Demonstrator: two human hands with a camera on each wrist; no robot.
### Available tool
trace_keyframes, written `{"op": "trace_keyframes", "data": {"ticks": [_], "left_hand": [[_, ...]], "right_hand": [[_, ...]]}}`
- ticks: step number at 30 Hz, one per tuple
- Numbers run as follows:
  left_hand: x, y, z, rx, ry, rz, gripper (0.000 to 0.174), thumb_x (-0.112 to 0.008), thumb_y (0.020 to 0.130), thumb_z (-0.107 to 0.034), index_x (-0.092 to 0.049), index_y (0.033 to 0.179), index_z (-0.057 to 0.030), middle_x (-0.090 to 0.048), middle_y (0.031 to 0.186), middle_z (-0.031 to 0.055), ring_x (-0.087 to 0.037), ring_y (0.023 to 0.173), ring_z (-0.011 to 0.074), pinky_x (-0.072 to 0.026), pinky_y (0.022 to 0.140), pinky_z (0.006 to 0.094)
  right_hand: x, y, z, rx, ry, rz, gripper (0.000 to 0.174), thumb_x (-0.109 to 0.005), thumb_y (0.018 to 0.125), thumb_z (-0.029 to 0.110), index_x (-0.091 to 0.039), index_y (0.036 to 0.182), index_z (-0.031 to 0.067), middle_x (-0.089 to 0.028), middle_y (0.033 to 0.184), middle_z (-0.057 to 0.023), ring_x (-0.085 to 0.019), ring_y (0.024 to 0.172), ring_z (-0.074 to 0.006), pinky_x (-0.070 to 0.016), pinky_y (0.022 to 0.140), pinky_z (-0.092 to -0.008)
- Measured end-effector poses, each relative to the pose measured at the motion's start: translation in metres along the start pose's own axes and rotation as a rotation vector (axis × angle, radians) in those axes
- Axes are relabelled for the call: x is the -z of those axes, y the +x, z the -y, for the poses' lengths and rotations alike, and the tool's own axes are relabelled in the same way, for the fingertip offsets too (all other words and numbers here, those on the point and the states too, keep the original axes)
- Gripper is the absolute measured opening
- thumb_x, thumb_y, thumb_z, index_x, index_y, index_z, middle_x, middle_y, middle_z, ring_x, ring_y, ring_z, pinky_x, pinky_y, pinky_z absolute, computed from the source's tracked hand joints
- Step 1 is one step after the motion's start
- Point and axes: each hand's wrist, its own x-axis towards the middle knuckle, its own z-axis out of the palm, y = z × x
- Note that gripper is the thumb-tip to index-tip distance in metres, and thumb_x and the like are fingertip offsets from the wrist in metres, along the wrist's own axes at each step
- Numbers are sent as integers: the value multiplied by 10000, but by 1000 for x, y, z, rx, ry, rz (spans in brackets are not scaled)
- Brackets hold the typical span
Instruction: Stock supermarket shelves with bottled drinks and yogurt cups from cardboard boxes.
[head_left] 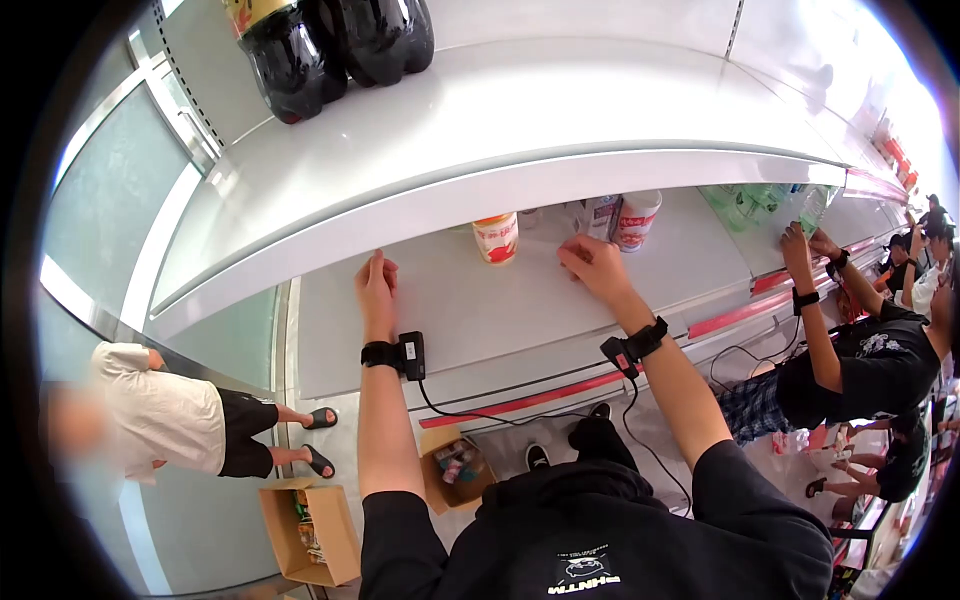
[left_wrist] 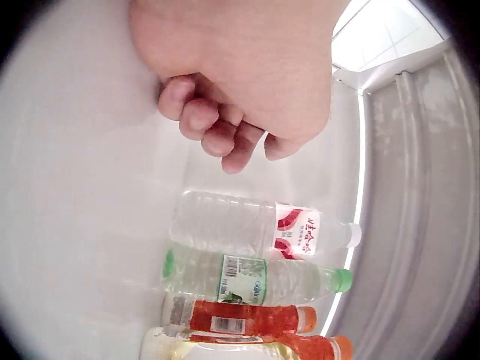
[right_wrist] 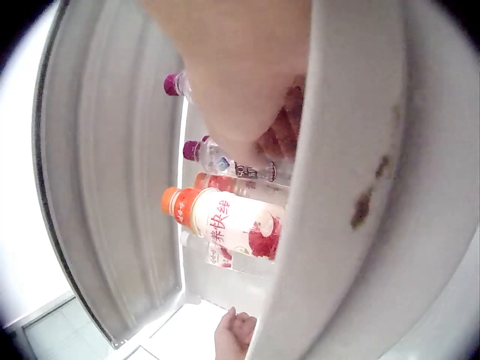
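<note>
My left hand (head_left: 376, 290) is at the left part of the lower shelf (head_left: 430, 300), fingers loosely curled with nothing in them. In the left wrist view it is beside a clear water bottle (left_wrist: 232, 225) with a red and white label. My right hand (head_left: 597, 268) is over the same shelf, fingers loosely bent, between a white bottle with an orange cap (head_left: 496, 240) and a white cup-shaped container with red print (head_left: 636, 220). In the right wrist view, purple-capped bottles (right_wrist: 225, 159) stand behind that hand, whose fingertips are partly hidden by the wrist and shelf edge.
An upper shelf (head_left: 520, 110) overhangs the lower one and holds dark soda bottles (head_left: 375, 40). Open cardboard boxes (head_left: 335, 530) stand on the floor. A person in a light shirt (head_left: 170, 410) is at left; another handles green bottles (head_left: 760, 205) at right. Cables run from both wrists.
</note>
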Motion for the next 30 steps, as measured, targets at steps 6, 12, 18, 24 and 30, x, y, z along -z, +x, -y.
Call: {"op": "trace_keyframes", "data": {"ticks": [6, 12, 18, 24, 30], "left_hand": [[-1, -2, -4, 4, 34, 6, 431, -515, 994, -333, -571, 675, -49, -436, 541, -24, -376, 481, 60, -261, 451, 235], [-1, -1, 0, -2, 40, 12, 410, -529, 986, -338, -579, 688, -60, -444, 546, -28, -372, 477, 54, -258, 442, 229], [-3, -6, -9, 15, 45, 9, 409, -535, 982, -341, -585, 691, -59, -449, 554, -29, -377, 482, 54, -264, 442, 227], [-1, -1, -3, 11, 11, 15, 406, -535, 982, -344, -589, 700, -57, -454, 559, -28, -377, 481, 54, -262, 442, 227], [-9, -14, -20, 2, -58, 12, 426, -515, 995, -345, -593, 698, -50, -466, 561, -22, -398, 490, 59, -280, 449, 231]], "right_hand": [[3, 1, 13, 758, -528, -724, 515, -715, 789, 68, -533, 1270, 68, -535, 1281, -157, -634, 699, -212, -533, 576, -321], [-1, 0, 20, 381, -521, -546, 840, -726, 776, 55, -263, 1477, 28, -331, 1455, -209, -629, 735, -251, -540, 574, -351], [5, 13, 27, 300, -374, -567, 877, -734, 800, 134, -195, 1473, -19, -431, 1329, -251, -644, 772, -327, -543, 594, -408], [12, 31, 40, 244, -417, -648, 721, -746, 785, 206, -370, 1357, -20, -498, 1195, -224, -614, 885, -458, -537, 706, -490], [6, 12, 55, 251, -358, -564, 657, -764, 753, 209, -459, 1296, -2, -528, 1143, -189, -588, 976, -402, -518, 782, -441]]}}
